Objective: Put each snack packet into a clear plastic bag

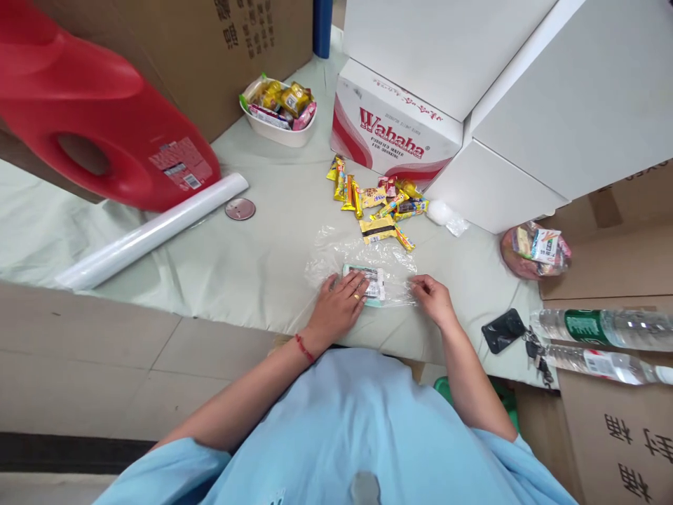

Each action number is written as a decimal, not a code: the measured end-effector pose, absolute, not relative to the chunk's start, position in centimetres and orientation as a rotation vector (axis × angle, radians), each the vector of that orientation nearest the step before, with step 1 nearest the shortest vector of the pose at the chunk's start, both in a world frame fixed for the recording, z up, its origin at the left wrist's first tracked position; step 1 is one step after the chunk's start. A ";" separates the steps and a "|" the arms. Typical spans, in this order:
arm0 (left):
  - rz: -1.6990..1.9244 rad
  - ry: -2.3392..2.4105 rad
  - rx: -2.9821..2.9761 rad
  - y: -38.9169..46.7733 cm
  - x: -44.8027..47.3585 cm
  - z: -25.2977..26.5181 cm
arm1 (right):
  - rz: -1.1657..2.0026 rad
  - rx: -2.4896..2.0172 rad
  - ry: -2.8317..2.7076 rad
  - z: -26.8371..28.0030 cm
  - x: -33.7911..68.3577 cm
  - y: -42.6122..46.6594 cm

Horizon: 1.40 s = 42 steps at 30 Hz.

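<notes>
One cloth-covered table (pixel 284 210), pale green, its near edge against the wearer. White cabinets (pixel 568 91) rise at the far right corner; brown cardboard box (pixel 184 56) behind the far left part. Red jug (pixel 120 126) in front of that box, towards the left end. Red-and-white Wahaha carton (pixel 394 126) at the far side, just beside the cabinets. White roll (pixel 152 231) lies slantwise, one end close to the near edge on the left. Two clear bottles (pixel 615 330) on their sides at the right edge. Crinkled clear film (pixel 368 250) spread by the middle of the near edge. Beyond it, towards the carton, a loose heap of yellow snack packs (pixel 373 196). White bowl (pixel 278 133) of wrapped snacks near the far edge, left of the carton; round tub (pixel 512 261), also holding packets, at the right edge. Left hand (pixel 344 301) palm down, fingers laid out and pressing on a small flat packet (pixel 374 284), which sits on the film near the middle of the near edge. Right hand (pixel 434 298): thumb and forefinger together, pinched on the film's right margin. Black phone (pixel 503 330) by the near right corner, keys (pixel 537 348) beside it. Round disc (pixel 240 209) near the roll's upper end.
</notes>
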State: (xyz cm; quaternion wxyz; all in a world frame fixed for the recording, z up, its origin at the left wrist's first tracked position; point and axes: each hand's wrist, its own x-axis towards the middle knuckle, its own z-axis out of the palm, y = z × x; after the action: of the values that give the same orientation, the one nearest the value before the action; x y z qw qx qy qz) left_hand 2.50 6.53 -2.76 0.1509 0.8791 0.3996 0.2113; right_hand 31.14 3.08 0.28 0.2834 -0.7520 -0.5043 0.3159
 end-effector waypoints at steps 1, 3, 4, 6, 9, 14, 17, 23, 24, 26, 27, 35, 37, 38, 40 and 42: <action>0.611 1.140 2.528 6.5 2.4 -2.9 | 0.802 -2.047 -1.347 0.5 31.9 3.1; 0.622 1.127 2.537 6.4 2.2 -2.9 | 0.703 -2.114 -1.352 1.1 32.8 3.8; 0.626 1.120 2.541 6.3 2.2 -2.9 | 0.655 -2.129 -1.380 1.5 32.9 4.5; 0.634 1.113 2.546 6.3 2.3 -2.8 | 0.576 -2.082 -1.520 2.1 32.2 6.6; 0.655 1.126 2.537 6.2 2.4 -2.8 | 0.499 -1.888 -1.877 2.8 29.2 10.6; 0.673 1.113 2.567 6.1 2.3 -3.1 | 0.396 -1.817 -2.289 2.4 23.2 16.0; 0.689 1.106 2.604 6.2 2.3 -3.4 | 0.365 -1.973 -2.318 2.0 21.2 17.9; 0.788 1.128 2.706 6.1 2.5 -3.4 | 0.456 -2.029 -2.357 2.7 20.6 18.9; 0.815 1.137 2.726 6.0 2.5 -3.3 | 0.439 -1.987 -2.392 3.0 20.7 18.8; 0.842 1.176 2.746 5.8 2.4 -3.3 | 0.440 -1.906 -2.444 3.3 20.9 18.5; 0.838 1.204 2.746 5.7 2.4 -3.3 | 0.470 -1.890 -2.450 3.5 20.9 18.3; 0.673 1.217 2.732 5.3 2.4 -3.5 | 0.930 -1.929 -2.285 3.8 21.8 19.0; 0.635 1.205 2.721 5.4 2.4 -3.4 | 0.966 -1.800 -2.283 4.5 22.0 18.4; 0.621 1.200 2.711 5.4 2.4 -3.3 | 0.906 -1.732 -2.319 4.9 22.1 17.7; 0.607 1.189 2.683 5.4 2.5 -3.3 | 0.729 -1.630 -2.440 5.7 22.1 15.7; 0.604 1.172 2.652 5.4 2.5 -3.3 | 0.616 -1.587 -2.568 6.0 21.9 13.0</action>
State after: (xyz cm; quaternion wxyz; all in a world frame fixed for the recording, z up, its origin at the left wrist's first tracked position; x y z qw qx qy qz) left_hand 2.51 5.42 -3.26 0.0897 0.8918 0.3942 0.2032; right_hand 21.93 13.01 5.98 0.0300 -0.5148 -0.8331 0.1999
